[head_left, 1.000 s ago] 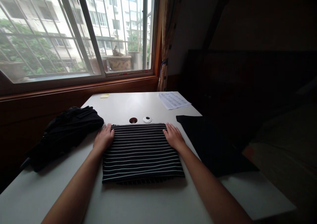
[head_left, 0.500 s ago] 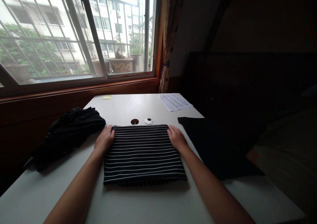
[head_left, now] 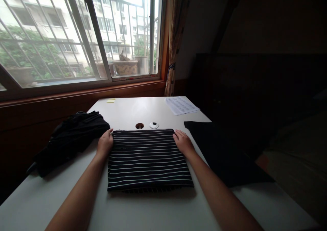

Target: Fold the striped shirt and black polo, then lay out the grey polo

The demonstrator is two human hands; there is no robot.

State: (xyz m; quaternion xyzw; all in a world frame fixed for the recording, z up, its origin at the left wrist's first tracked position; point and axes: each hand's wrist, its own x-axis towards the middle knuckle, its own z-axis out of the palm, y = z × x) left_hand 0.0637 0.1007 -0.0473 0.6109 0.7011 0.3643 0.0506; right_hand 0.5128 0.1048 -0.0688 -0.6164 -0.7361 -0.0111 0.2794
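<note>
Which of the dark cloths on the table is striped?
The folded cloth between the left hand and right hand: it is white-striped, while the crumpled heap at left and the cloth at right look plain black.

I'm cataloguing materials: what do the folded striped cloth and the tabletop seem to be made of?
Folded striped cloth: matte fabric, perhaps a knit, with soft folded edges and slightly wavy stripes; fibre unclear. Tabletop: smooth, white and softly glossy, possibly laminate, with a blurred sheen toward its far end.

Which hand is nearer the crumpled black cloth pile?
Left. The left hand is just beside that cloth pile; the right hand is farther, across the folded black white-striped fabric.
</note>
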